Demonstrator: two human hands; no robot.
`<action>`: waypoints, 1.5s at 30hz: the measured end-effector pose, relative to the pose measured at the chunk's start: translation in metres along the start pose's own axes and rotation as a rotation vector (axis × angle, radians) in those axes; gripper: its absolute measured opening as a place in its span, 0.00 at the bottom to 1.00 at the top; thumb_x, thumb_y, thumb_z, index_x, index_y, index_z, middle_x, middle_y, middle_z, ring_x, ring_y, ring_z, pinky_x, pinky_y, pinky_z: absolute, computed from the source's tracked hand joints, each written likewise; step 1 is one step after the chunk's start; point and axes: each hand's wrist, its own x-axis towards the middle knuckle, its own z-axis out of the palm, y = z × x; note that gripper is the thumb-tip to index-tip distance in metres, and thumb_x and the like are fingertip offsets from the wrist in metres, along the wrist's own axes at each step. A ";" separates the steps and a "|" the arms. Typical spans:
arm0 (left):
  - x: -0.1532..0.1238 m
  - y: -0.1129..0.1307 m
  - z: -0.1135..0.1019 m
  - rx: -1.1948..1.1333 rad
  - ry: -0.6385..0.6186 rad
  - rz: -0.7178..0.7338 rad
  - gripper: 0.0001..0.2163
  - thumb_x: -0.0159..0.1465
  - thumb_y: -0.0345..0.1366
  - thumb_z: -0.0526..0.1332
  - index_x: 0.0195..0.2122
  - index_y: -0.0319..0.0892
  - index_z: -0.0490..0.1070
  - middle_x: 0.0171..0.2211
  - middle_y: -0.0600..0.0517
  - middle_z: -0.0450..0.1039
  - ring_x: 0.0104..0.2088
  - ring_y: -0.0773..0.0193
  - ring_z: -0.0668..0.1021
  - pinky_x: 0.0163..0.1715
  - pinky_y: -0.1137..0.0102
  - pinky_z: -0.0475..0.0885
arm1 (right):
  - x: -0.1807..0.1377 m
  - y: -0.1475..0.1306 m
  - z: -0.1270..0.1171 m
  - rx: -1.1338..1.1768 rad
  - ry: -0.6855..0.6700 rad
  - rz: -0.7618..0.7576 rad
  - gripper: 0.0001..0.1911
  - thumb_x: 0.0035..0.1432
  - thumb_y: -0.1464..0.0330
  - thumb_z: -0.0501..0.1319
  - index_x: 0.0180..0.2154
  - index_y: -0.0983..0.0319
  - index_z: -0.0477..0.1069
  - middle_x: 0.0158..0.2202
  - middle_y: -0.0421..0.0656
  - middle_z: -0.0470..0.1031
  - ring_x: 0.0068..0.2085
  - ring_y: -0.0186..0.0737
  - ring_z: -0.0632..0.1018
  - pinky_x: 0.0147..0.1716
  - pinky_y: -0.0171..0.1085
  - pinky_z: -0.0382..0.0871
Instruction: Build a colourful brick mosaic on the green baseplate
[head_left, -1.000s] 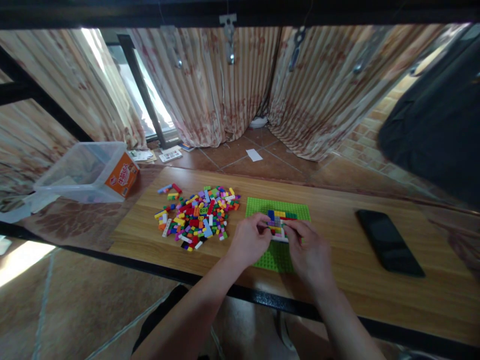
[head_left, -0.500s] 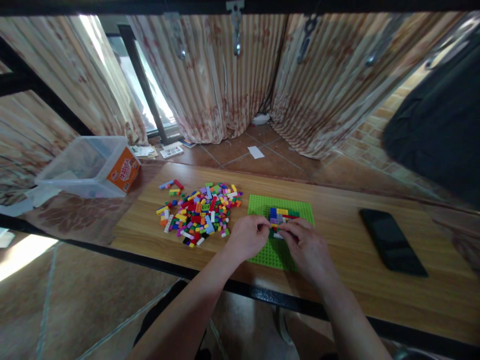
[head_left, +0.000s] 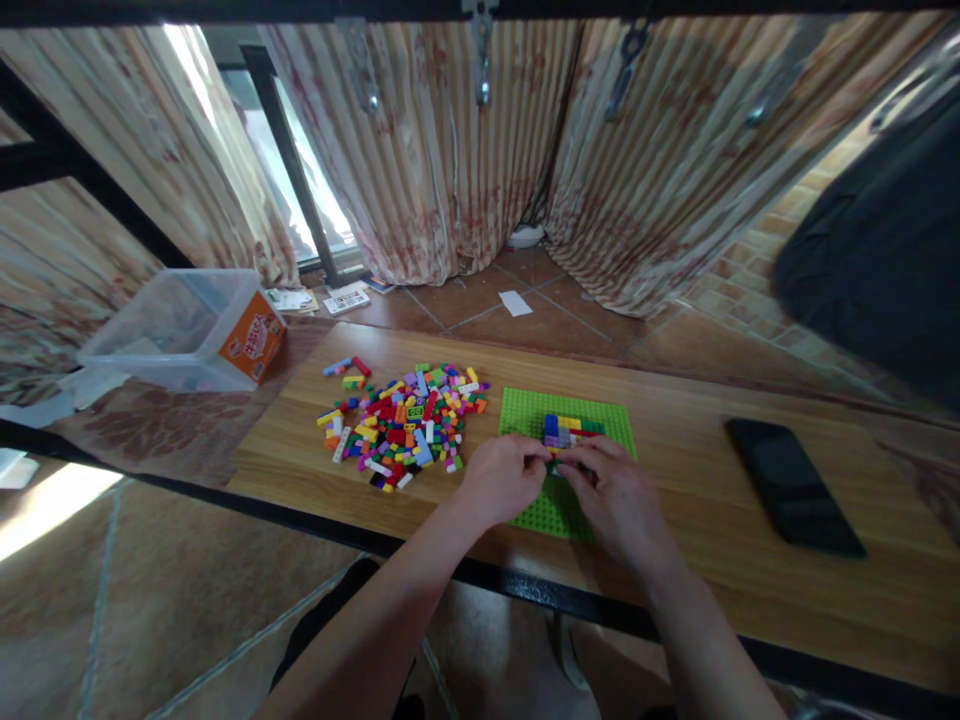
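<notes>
On the bright green baseplate [head_left: 559,515] stands a low block of joined toy bricks [head_left: 574,427], with blue, yellow, green, purple, grey and red pieces showing. Both hands meet at its near edge. My left hand [head_left: 506,478] is closed in a pinch, its fingertips on small bricks at the block's near left corner. From the other side my right hand [head_left: 611,490] pinches at the same spot, thumb and forefinger nearly touching the left fingertips. Yellow and green bits show between them. The fingers hide the lower part of the block.
A loose pile of many-coloured bricks [head_left: 405,420] lies left of the baseplate on the wooden table [head_left: 675,440]. To the right is a black phone [head_left: 795,488]. A clear plastic box [head_left: 176,330] with an orange label stands beyond the table's left end. Patterned curtains [head_left: 450,150] hang behind.
Both hands stay at the block's near edge, with only slight finger movement; the left fingertips have tilted down a little. The whole view has shifted slightly.
</notes>
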 end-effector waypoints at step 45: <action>-0.002 0.002 -0.002 0.105 -0.040 0.036 0.14 0.62 0.31 0.54 0.41 0.44 0.80 0.40 0.50 0.80 0.40 0.60 0.80 0.42 0.67 0.74 | 0.006 -0.006 0.005 0.113 0.106 0.194 0.07 0.54 0.67 0.60 0.27 0.60 0.74 0.31 0.43 0.73 0.32 0.39 0.74 0.35 0.39 0.66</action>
